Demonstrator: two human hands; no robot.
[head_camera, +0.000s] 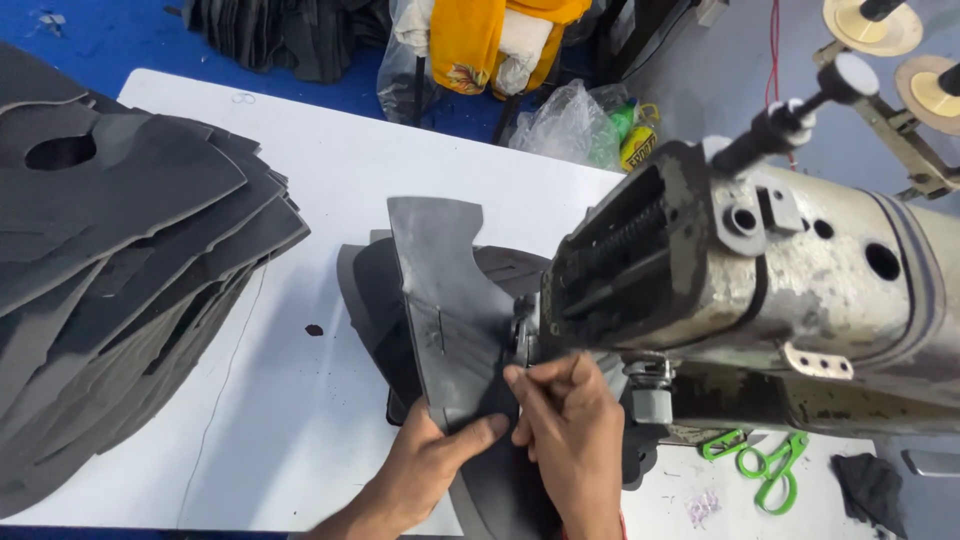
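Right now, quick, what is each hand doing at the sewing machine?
Left hand: shut on the curved dark grey cut sheet piece, thumb on top.
Right hand: fingers pressing that piece beside the worn grey sewing machine.

Only packaging I spotted was at the far edge of the table: a crumpled clear plastic bag (566, 122), and just right of it a small round yellow tin with a label (637, 147). No signs or screens.
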